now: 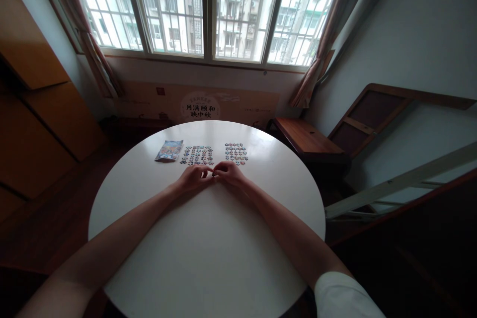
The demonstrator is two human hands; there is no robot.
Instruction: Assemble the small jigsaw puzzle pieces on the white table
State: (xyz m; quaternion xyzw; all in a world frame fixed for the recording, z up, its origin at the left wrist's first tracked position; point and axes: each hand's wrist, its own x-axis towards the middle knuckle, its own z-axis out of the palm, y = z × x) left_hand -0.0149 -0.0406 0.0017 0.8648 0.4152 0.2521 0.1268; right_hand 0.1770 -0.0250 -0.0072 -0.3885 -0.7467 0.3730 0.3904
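My left hand [193,177] and my right hand [228,173] meet over the middle of the white table, thumbs and fingers pinched together. Between their fingertips is a small dark jigsaw puzzle piece [213,174], partly covered by the fingers. Just beyond my left hand, several small puzzle pieces [197,155] lie spread in rough rows. A second group of puzzle pieces [236,153] sits behind my right hand, with a gap between the two groups. To the left of them lies a blue printed packet [170,151], flat on the table.
The round white table [208,248] fills the middle of the view. Beyond it, a printed cardboard panel [238,102] stands under the barred window [171,15]. A wooden bench [309,135] is at the right, and wooden cabinets [59,114] are at the left.
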